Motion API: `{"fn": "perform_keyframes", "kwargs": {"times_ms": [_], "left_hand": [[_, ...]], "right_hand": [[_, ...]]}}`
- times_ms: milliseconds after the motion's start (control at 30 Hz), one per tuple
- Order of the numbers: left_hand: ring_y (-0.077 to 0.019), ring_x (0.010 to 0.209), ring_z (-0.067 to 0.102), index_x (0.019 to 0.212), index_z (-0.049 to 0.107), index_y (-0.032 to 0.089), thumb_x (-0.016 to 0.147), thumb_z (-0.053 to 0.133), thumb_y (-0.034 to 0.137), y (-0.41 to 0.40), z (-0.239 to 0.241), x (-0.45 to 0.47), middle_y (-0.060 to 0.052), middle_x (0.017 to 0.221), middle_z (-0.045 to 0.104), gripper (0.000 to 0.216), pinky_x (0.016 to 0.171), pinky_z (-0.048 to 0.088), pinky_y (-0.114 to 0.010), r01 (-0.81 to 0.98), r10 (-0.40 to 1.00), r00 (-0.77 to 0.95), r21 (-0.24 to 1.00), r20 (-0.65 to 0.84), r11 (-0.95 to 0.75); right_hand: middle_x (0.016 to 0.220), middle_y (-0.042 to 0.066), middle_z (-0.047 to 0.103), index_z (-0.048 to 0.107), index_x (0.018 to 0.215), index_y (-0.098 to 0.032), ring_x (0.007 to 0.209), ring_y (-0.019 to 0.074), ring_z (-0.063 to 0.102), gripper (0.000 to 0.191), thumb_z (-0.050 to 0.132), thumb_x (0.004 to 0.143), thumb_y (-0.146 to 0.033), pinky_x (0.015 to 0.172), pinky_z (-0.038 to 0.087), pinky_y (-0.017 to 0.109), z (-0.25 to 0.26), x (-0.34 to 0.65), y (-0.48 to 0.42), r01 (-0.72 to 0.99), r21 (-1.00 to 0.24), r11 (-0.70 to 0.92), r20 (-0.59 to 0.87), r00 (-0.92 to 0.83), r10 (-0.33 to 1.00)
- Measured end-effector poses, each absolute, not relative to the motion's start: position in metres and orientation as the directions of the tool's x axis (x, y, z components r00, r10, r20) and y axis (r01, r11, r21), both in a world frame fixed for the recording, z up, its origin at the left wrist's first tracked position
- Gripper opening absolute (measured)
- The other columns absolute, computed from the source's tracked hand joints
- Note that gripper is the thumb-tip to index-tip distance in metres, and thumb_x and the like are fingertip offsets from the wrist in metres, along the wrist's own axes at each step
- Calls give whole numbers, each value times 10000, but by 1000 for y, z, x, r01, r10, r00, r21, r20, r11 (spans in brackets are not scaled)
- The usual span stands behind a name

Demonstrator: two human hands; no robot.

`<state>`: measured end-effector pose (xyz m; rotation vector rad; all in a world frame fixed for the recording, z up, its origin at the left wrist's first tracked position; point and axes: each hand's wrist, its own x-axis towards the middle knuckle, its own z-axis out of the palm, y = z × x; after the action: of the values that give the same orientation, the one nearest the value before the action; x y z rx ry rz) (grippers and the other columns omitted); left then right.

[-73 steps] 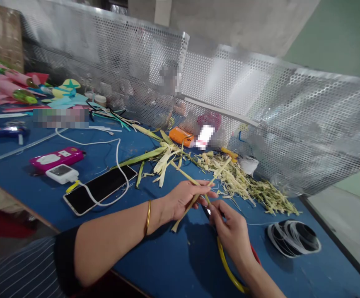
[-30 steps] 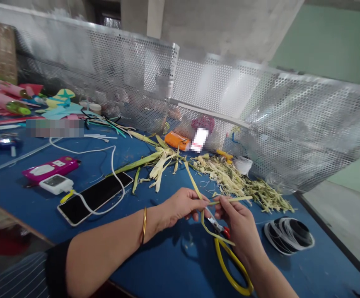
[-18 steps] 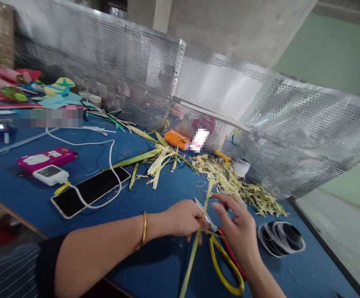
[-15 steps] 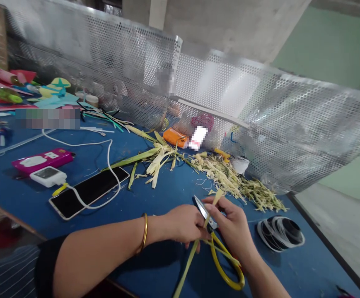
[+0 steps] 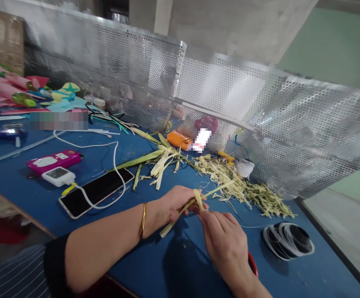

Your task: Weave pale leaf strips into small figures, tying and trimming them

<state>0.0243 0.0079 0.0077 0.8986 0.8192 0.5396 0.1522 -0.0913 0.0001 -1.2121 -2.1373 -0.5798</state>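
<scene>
Pale green leaf strips (image 5: pixel 197 199) are crossed and folded over each other between my two hands, just above the blue table. My left hand (image 5: pixel 180 202) is closed around them, one strip end hanging below it and another sticking out to the right. With its fingers pressed together at the lower side of the fold, my right hand (image 5: pixel 225 236) pinches the strip; its fingertips are partly hidden. A red curved edge (image 5: pixel 253 265) shows from behind my right wrist; the rest of it is covered.
A heap of leaf scraps (image 5: pixel 223 176) lies beyond my hands, with longer leaves (image 5: pixel 159 163) to its left. A spool of clear line (image 5: pixel 288 241) stands at right. A phone (image 5: pixel 97 192), white cable and magenta device (image 5: pixel 54 160) are at left. A perforated metal screen (image 5: pixel 223 87) borders the back.
The yellow-handled scissors that were at my right hand no longer show. My right hand has turned over, back upward, and now pinches the strips, which are folded in a band between both hands.
</scene>
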Motion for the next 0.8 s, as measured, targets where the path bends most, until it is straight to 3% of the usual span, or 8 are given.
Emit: {"fn": "perform_keyframes", "kwargs": {"times_ms": [300,467,633,800], "left_hand": [[-77,652,640,809,672,114,914,527,295,9,14,24,-68,852,701,255,493,440,-127,-250,631,617,643,-470,724],[-75,646,634,845,659,97,932,504,293,10,19,23,-91,924,696,264,574,488,-142,-306,680,570,649,-461,696],[-91,605,605,800,658,87,928,508,321,4,17,28,-68,761,671,306,618,484,-179,-329,710,564,674,-421,661],[-114,616,600,755,638,125,834,601,237,-8,7,35,-37,693,659,142,631,468,-212,-319,713,593,703,-375,635]], "right_hand": [[608,-3,570,569,869,-180,532,157,512,265,339,956,-81,603,343,305,-19,158,-77,885,164,435,679,-422,601],[795,67,661,609,987,-154,686,196,592,210,404,946,-132,682,383,335,-14,157,-84,898,265,352,660,-435,613],[967,124,657,592,1168,-127,913,247,592,326,372,931,-84,844,411,402,-8,146,-90,837,363,410,635,-544,549],[861,87,643,648,1011,-137,826,227,584,381,280,943,-67,898,402,424,-13,139,-86,780,339,526,553,-618,560]]}}
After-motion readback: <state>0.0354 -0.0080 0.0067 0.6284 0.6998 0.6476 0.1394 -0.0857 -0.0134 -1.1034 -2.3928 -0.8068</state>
